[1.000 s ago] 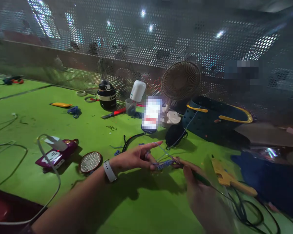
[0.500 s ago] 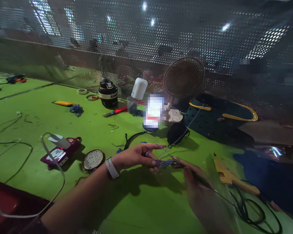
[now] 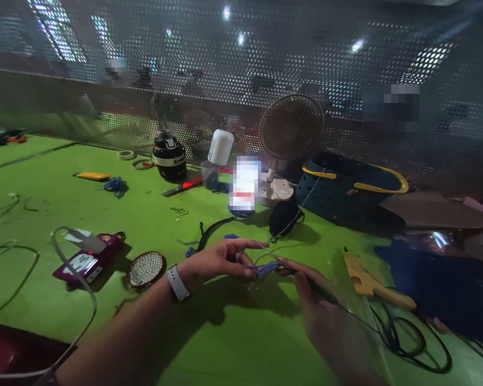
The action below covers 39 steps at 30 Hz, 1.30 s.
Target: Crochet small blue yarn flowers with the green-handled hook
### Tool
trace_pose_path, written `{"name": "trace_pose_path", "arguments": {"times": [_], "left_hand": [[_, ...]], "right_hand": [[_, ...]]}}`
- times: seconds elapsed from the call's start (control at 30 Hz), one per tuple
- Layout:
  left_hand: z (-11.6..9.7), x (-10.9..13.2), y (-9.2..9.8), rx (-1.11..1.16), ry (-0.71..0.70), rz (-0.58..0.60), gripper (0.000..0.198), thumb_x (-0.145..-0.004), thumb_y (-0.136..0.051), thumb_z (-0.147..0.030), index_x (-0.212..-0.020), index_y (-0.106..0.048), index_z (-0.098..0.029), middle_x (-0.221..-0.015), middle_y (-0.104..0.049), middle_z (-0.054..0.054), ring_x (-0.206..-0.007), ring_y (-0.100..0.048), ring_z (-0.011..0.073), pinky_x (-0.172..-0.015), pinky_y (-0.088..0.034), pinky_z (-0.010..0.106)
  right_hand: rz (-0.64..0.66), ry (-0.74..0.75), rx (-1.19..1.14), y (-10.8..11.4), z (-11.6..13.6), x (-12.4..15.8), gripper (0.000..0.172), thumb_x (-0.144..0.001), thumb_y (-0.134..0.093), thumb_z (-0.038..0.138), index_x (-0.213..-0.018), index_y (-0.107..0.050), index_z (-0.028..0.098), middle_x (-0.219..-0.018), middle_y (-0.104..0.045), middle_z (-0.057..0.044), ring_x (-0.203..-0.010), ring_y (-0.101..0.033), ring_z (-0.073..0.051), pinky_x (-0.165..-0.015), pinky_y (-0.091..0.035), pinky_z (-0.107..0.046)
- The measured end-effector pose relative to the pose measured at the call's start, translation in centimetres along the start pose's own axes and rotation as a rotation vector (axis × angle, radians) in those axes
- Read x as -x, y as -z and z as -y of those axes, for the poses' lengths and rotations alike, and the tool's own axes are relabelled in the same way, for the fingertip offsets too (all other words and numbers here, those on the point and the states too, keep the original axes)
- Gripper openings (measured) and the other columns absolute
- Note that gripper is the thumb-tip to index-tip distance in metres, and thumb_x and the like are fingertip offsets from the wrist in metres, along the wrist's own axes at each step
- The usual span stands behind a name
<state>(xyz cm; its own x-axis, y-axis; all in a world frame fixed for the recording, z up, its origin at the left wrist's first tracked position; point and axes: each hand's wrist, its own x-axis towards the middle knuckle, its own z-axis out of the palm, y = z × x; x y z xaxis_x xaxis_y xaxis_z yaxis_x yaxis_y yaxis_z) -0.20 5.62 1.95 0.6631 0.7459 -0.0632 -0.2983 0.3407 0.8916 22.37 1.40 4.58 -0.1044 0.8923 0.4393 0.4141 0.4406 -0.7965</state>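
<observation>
My left hand, a white watch band on its wrist, pinches a small strip of blue-purple crochet between thumb and fingers. Its index finger is stretched out, with yarn running by its tip. My right hand is closed around a thin crochet hook, whose tip is at the yarn above the strip. A strand of light yarn hangs over the rim of the dark basket and trails down past a round black object beyond my hands.
Beyond my hands, a blurred lit phone stands before a fan. A black jug and a utility knife lie further left. A purple power strip and a round studded item are near my left forearm; a yellow glue gun lies right.
The whole scene has shifted a little to the left in view. Both hands keep their grips on the crochet and the hook, with only slight finger movement.
</observation>
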Motion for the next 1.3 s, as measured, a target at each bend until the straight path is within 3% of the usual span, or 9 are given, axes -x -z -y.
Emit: {"name": "trace_pose_path", "arguments": {"times": [0.17,0.43,0.77,0.93,1.3], "left_hand": [[0.2,-0.1,0.1,0.021,-0.014,0.048,0.059,-0.076,-0.076,-0.009,-0.131,-0.057,-0.019,-0.079,-0.075,0.003,-0.068,-0.071,0.0126,-0.068,-0.054,0.024],[0.0,0.1,-0.1,0.008,-0.004,-0.023,0.073,-0.076,-0.075,-0.006,-0.141,-0.045,-0.019,-0.082,-0.073,0.004,-0.071,-0.070,0.0125,-0.071,-0.053,0.025],[0.3,-0.1,-0.4,0.104,-0.002,0.032,0.068,-0.079,-0.074,-0.016,-0.141,-0.045,-0.017,-0.083,-0.073,0.007,-0.074,-0.072,0.0175,-0.069,-0.055,0.030],[0.7,-0.3,-0.5,0.073,0.007,-0.005,0.061,-0.080,-0.074,-0.021,-0.136,-0.051,-0.017,-0.085,-0.073,0.007,-0.076,-0.071,0.0168,-0.072,-0.054,0.031],[1.4,-0.7,-1.4,0.132,0.026,-0.076,0.068,-0.076,-0.079,-0.028,-0.136,-0.049,-0.015,-0.086,-0.071,0.007,-0.077,-0.068,0.0175,-0.078,-0.052,0.035]], "right_hand": [[0.000,-0.007,-0.028,-0.2,-0.3,0.1,0.020,-0.091,-0.056,0.031,-0.093,-0.076,0.026,-0.094,-0.079,-0.001,-0.088,-0.075,-0.020,-0.078,-0.062,-0.026],[0.012,-0.016,-0.050,-0.4,-0.5,0.0,0.021,-0.091,-0.056,0.031,-0.089,-0.076,0.023,-0.097,-0.079,-0.004,-0.090,-0.075,-0.021,-0.076,-0.062,-0.028],[-0.031,-0.052,-0.081,-0.6,-0.9,0.3,0.022,-0.091,-0.057,0.036,-0.095,-0.077,0.028,-0.091,-0.079,-0.002,-0.082,-0.075,-0.021,-0.073,-0.063,-0.029],[-0.034,-0.053,-0.067,-0.6,-1.1,0.4,0.023,-0.090,-0.057,0.041,-0.092,-0.077,0.029,-0.093,-0.079,-0.001,-0.084,-0.075,-0.021,-0.073,-0.063,-0.028],[0.012,-0.024,0.062,0.0,0.0,-0.1,0.030,-0.092,-0.054,0.043,-0.094,-0.077,0.024,-0.096,-0.079,-0.005,-0.087,-0.075,-0.023,-0.075,-0.063,-0.030]]}}
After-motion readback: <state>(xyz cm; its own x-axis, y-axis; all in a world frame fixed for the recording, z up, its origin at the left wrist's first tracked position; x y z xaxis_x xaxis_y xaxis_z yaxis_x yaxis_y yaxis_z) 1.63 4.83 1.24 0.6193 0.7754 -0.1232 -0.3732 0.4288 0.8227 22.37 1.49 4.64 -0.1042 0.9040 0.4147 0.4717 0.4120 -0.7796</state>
